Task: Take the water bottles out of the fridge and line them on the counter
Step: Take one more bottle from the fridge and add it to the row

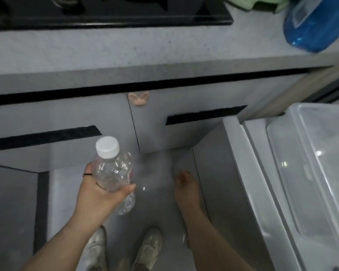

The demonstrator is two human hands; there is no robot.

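My left hand (104, 194) is wrapped around a clear plastic water bottle (114, 173) with a white cap, held upright in front of the cabinet doors, below the counter's edge. My right hand (185, 184) hangs lower, fingers loosely curled and blurred, holding nothing, next to the grey outer face of the open fridge door (219, 173). The grey speckled counter (125, 49) runs across the top of the view. No other bottles are in sight.
A black hob (110, 18) sits at the counter's back left. A blue plastic-wrapped item (317, 28) and something green (256, 2) lie at the back right. The fridge door's clear shelf bins (311, 163) are on the right. My shoes (149, 249) are on the floor below.
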